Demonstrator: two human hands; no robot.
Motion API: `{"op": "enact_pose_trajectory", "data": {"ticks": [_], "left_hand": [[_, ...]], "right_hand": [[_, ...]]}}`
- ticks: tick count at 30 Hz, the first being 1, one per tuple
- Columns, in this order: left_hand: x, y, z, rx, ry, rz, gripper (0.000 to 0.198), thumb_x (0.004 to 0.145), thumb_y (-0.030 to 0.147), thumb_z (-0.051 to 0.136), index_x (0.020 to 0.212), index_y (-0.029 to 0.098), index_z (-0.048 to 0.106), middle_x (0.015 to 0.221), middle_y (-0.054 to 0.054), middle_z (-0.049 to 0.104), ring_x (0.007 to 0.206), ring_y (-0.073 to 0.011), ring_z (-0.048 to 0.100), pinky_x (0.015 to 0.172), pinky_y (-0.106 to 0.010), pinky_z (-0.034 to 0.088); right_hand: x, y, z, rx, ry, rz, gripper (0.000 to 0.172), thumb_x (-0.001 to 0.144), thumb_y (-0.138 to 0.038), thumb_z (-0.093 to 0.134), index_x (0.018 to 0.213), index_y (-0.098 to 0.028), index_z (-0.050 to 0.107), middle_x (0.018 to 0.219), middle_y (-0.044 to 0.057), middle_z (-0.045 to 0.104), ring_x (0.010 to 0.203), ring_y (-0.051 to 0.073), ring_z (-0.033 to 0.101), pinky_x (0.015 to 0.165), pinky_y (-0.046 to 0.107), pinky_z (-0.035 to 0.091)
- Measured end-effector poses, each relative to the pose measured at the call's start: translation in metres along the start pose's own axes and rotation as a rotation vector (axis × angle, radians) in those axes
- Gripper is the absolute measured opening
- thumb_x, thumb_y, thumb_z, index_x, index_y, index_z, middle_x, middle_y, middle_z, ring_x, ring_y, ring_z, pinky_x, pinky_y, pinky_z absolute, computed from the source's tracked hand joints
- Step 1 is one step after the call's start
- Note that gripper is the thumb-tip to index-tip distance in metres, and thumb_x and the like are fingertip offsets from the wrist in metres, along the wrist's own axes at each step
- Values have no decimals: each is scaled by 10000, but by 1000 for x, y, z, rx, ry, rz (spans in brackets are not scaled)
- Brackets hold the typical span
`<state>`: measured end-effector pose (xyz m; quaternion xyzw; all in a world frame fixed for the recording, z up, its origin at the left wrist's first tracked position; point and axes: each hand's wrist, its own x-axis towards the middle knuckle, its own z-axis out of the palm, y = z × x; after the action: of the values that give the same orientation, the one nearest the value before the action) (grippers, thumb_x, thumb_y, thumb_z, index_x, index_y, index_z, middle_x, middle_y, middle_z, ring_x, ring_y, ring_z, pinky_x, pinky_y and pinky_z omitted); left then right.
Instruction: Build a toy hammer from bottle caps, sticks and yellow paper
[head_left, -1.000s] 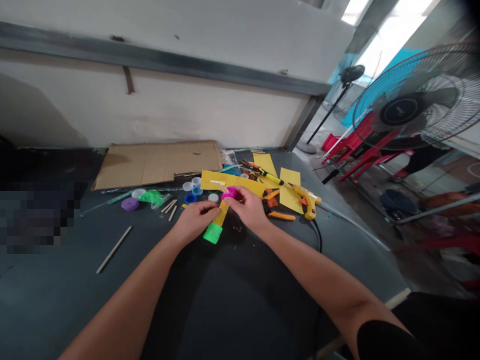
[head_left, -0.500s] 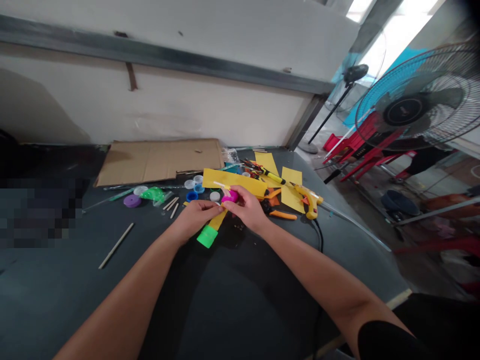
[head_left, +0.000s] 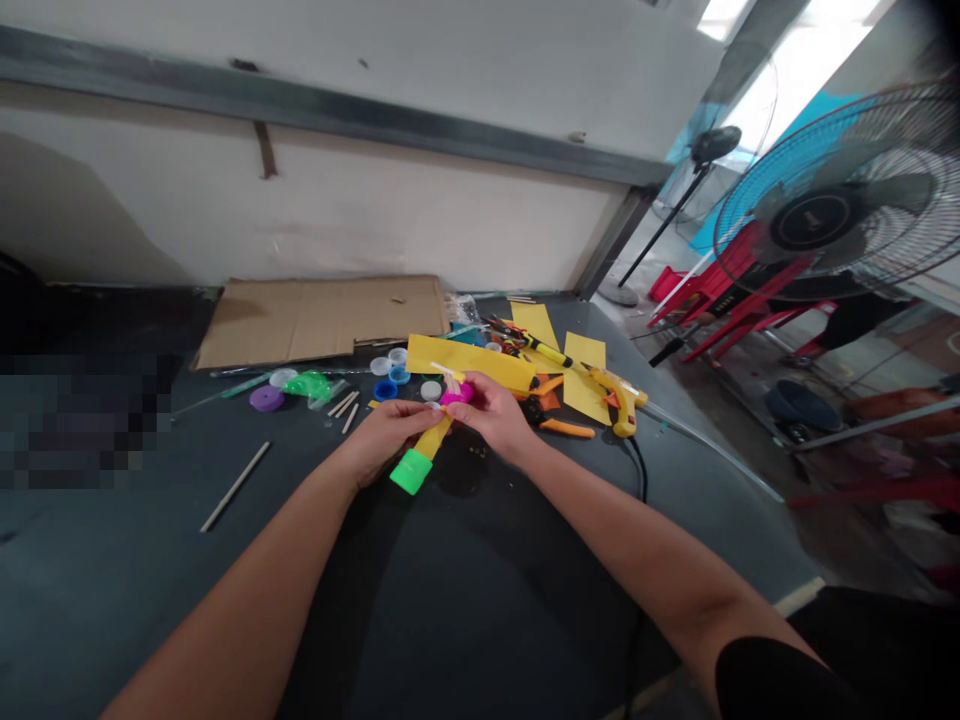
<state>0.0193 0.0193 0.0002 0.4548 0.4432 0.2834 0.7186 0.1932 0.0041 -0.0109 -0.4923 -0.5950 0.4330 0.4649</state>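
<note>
I'm looking into a craft workshop: a dark workbench [head_left: 150,570] holds a hot glue gun [head_left: 619,402], orange-handled pliers [head_left: 566,429] and a cardboard sheet [head_left: 319,322]. Beyond it I see pedestal fans [head_left: 817,220] and red plastic chairs [head_left: 731,285] on a bare concrete floor [head_left: 712,420].

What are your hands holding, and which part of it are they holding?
The left hand pinches the top of a yellow strip. The right hand grips a magenta piece there. The green end sticks out free.
</note>
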Motion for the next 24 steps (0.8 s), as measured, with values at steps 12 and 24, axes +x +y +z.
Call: {"op": "enact_pose_trajectory", "data": {"ticks": [12, 24], "left_hand": [[-6, 7, -14, -27, -106, -81, 292, 728, 408, 709, 857, 147, 729, 750, -115, 716, 603, -163, 635, 497, -247, 486], [-7, 11, -18, -17, -67, -29, 300, 778, 359, 691, 965, 124, 683, 845, -112, 720, 655, -150, 666, 528, -213, 548]], "right_hand": [[3, -4, -2, 195, 57, 54, 455, 656, -438, 707, 980, -229, 467, 885, 2, 547, 752, 154, 557, 566, 278, 520], [6, 1, -12, 219, 33, -98, 449, 640, -355, 778, 991, -229, 528, 865, -10, 564, 745, 132, 557, 635, 266, 505]]}}
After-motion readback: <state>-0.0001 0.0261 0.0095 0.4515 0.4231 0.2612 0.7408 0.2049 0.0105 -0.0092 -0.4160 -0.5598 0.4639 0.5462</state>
